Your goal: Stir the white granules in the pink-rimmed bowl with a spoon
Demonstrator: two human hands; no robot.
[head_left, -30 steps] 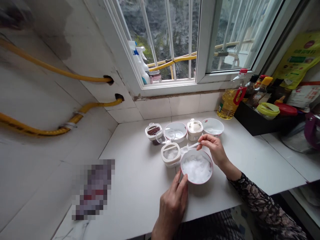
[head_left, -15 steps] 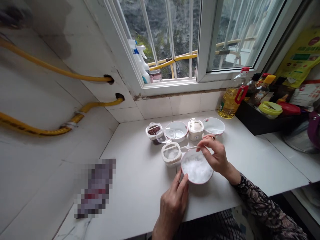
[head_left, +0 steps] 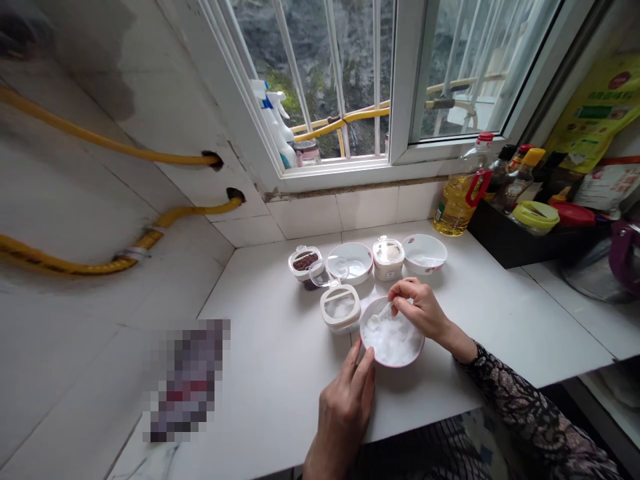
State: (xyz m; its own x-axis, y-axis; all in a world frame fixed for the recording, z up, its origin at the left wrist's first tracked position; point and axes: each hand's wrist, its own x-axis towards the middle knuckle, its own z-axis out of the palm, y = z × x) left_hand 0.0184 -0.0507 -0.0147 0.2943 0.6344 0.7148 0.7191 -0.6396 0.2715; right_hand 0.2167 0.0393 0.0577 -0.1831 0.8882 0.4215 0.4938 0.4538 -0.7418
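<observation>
A bowl [head_left: 391,341] of white granules stands near the counter's front edge. My left hand [head_left: 347,400] rests its fingertips against the bowl's left rim, thumb and fingers pressed on its side. Pinched in my right hand [head_left: 421,310] is a small white spoon [head_left: 382,311], its tip down at the granules inside the bowl. Touching or nearly touching the bowl on the left is a square jar [head_left: 341,308] with white contents and its clear lid raised. Behind stand a jar of dark red-brown bits [head_left: 306,264], a jar with pale contents [head_left: 389,259] and two more bowls [head_left: 351,263] [head_left: 425,254].
An oil bottle [head_left: 461,187] stands at the back right beside a black rack [head_left: 510,235] of sauce bottles and lidded jars. A pixelated object [head_left: 190,380] lies at the left. Yellow hoses [head_left: 170,217] run along the left wall, and a barred window is behind.
My right hand has moved the spoon from above the rim beside the square jar down into the bowl. My left hand keeps its place on the bowl. The view has shifted slightly.
</observation>
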